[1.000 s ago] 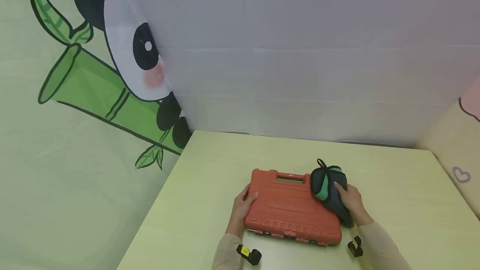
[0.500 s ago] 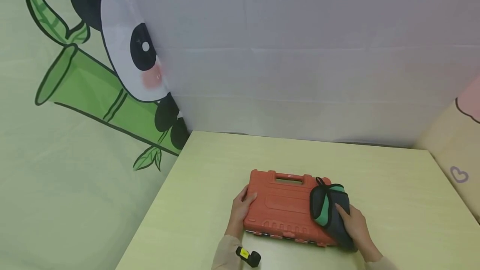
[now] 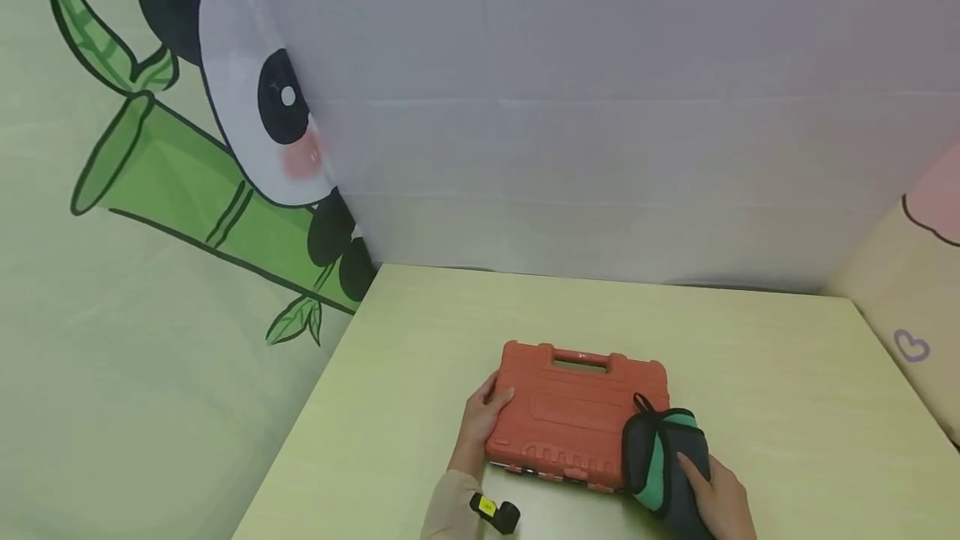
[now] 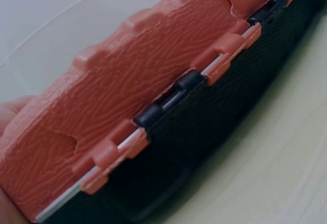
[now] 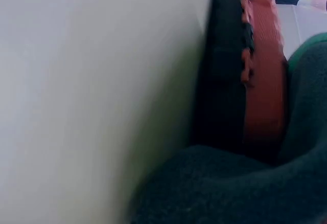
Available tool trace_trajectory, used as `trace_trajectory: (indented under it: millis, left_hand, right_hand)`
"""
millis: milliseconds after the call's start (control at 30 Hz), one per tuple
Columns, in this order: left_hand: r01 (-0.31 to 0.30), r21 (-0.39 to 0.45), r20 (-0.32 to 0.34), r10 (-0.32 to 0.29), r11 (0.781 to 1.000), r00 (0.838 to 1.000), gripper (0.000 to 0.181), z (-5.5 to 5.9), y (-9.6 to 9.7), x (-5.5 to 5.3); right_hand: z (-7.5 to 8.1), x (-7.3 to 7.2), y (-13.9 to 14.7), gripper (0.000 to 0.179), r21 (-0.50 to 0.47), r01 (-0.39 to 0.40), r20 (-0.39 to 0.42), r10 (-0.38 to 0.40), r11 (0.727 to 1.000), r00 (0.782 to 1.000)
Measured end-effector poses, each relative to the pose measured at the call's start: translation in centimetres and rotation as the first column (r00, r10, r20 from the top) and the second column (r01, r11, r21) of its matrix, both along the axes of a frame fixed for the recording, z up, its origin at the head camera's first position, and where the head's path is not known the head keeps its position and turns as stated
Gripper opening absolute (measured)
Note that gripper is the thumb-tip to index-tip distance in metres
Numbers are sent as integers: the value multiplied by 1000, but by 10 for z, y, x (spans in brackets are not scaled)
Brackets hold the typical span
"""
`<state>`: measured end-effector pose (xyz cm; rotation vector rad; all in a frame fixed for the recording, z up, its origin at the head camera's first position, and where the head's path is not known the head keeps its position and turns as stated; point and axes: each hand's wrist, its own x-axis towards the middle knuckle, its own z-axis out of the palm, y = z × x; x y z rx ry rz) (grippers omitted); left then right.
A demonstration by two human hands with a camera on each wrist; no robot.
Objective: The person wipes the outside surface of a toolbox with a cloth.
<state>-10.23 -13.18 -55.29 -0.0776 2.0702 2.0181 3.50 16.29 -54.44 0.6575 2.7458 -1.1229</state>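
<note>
A red plastic carrying case (image 3: 562, 415), with a handle slot on its far side, lies in the middle of the head view. My left hand (image 3: 482, 415) holds its left edge, thumb on top. In the left wrist view the case (image 4: 127, 75) shows its red upper half, hinges along the seam and a dark lower half. My right hand (image 3: 722, 497) grips a soft dark-grey and green cloth item (image 3: 678, 465) with black edging and a loop. That item overlaps the case's near right corner. In the right wrist view its dark fabric (image 5: 230, 191) hides the fingers.
The pale yellow table (image 3: 780, 373) spreads around the case. Behind it hangs a white sheet (image 3: 600, 148), and a green panda-and-bamboo backdrop (image 3: 187, 165) stands at the left. A black wrist camera (image 3: 497, 513) sits on the left wrist.
My right hand has drawn the cloth item toward me, from the case's far right corner to its near right corner, uncovering the far corner. My left hand has stayed on the case.
</note>
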Motion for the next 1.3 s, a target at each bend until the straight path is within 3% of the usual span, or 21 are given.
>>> trace_trajectory:
  millis: [300,600,733,833,933,1033,1133,1200,1300]
  left_hand:
    - [-14,-24,-11,14,1000,1000,66,-30,7,-15]
    - [-51,-12,5,51,999,999,66,-30,14,-20]
    - [-72,23,0,72,997,997,65,-29,18,-20]
    - [-87,41,0,87,995,996,66,-30,21,-18]
    - [-112,37,3,112,993,994,66,-31,23,-16]
    - [-139,38,0,140,989,990,67,-31,25,-16]
    - [-155,47,-1,156,987,988,68,-33,25,-17]
    - [-162,44,-4,162,986,987,68,-33,25,-17]
    - [-169,36,-3,169,985,986,68,-34,25,-16]
  right_hand:
    - [6,-54,22,44,21,-13,-160,16,1000,987]
    - [10,-113,42,42,40,-33,-234,41,999,971]
    - [12,-119,51,47,47,-89,-210,97,995,973]
    - [19,-111,56,51,53,-142,-184,149,988,972]
    - [26,-99,57,52,81,-211,-210,223,974,952]
    - [31,-87,57,49,102,-285,-277,303,953,912]
    - [36,-76,53,42,109,-401,-338,413,910,846]
    - [38,-71,49,40,136,-507,-377,517,851,768]
    - [36,-66,39,43,262,-630,-412,675,731,612]
